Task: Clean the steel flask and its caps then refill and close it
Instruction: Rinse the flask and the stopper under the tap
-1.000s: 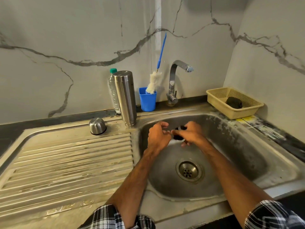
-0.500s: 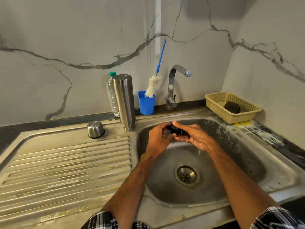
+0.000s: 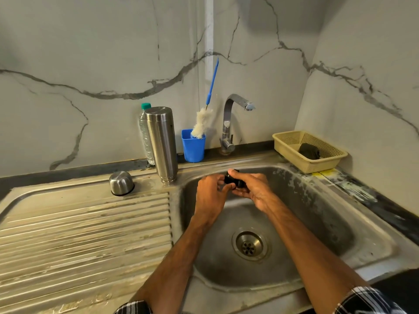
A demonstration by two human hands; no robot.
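Centre of frame, above the sink (image 3: 340,223) basin: right hand (image 3: 251,189) grips the black cap (image 3: 232,180), thumb on top; left hand (image 3: 209,193) pinches its left side with curled fingers. Steel flask (image 3: 162,143) stands upright on the bench at the basin's upper-left corner. Domed steel cap (image 3: 121,183) sits rim-down near its left.
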